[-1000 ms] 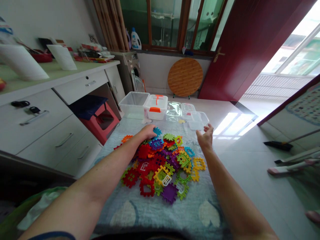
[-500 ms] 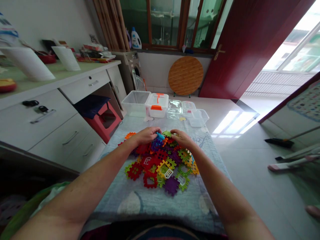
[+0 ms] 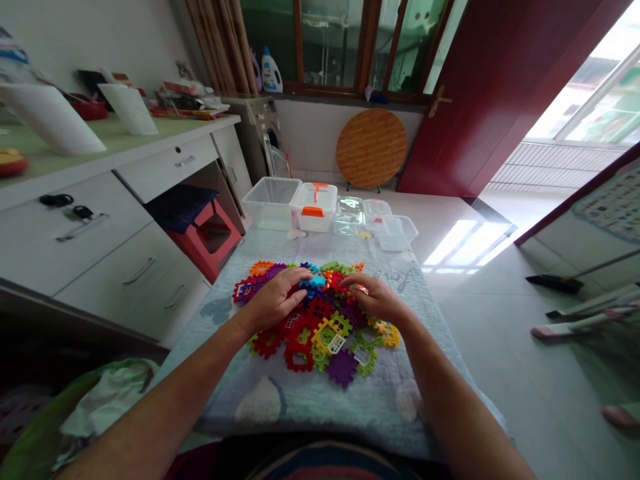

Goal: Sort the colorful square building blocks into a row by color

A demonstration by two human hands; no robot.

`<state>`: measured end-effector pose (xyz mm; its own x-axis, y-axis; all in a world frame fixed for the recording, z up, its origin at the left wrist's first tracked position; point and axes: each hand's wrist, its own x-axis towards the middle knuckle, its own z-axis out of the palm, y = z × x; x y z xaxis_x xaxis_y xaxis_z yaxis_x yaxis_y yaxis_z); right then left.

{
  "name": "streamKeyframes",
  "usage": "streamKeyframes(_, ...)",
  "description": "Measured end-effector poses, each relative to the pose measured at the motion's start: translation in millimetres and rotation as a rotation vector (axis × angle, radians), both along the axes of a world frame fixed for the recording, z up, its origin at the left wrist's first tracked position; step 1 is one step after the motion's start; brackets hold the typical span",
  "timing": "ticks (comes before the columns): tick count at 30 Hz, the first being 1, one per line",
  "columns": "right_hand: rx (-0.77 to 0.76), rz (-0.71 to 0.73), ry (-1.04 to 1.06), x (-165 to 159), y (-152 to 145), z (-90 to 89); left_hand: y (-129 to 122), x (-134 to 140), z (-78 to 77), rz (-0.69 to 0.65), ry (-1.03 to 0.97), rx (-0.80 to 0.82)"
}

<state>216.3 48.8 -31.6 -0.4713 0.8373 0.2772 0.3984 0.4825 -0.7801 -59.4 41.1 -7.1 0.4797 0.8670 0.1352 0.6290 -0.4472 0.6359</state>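
Observation:
A heap of colourful interlocking plastic building tiles (image 3: pixel 320 309) with toothed edges lies on the cloth-covered table. My left hand (image 3: pixel 280 293) rests over its left side, thumb and fingers apart, close to a light blue tile (image 3: pixel 316 281). On the right side of the heap is my right hand (image 3: pixel 377 295); its thumb and fingers are parted beside red and orange tiles, and nothing is clearly gripped. Nearer to me lie a purple tile (image 3: pixel 343 368) and a yellow tile (image 3: pixel 325 335) with a white window piece (image 3: pixel 337 344).
Along the table's far edge stand an uncovered clear bin (image 3: pixel 273 207), a clear box with orange latches (image 3: pixel 315 212) and smaller clear containers (image 3: pixel 396 235). A pink stool (image 3: pixel 205 233) is at the left, under the counter (image 3: pixel 165 148). A broom (image 3: pixel 557 285) lies on the right.
Both hands have come back toward me and spread further apart, the left opening from its hold near a blue piece. Tiles at the back of the heap are now uncovered.

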Motion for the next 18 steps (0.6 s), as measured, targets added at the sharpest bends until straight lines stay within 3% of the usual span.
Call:
streamKeyframes(6, -0.079, -0.417, 0.392, 22, -3, -20.7, -19, -13, -14.2, 0.148, 0.026, 0.191)
streamKeyframes(10, -0.102, -0.688, 0.408, 43, 6, -38.3, -26, -18, -26.2, 0.264, 0.029, 0.284)
streamKeyframes(16, -0.114, -0.740, 0.303, 59, 10, -46.9, -37, -19, -37.9, 0.476, -0.027, 0.440)
streamKeyframes(18, -0.120, -0.732, 0.218, 61, 9, -49.1, -46, -17, -37.7, 0.490, -0.031, 0.463)
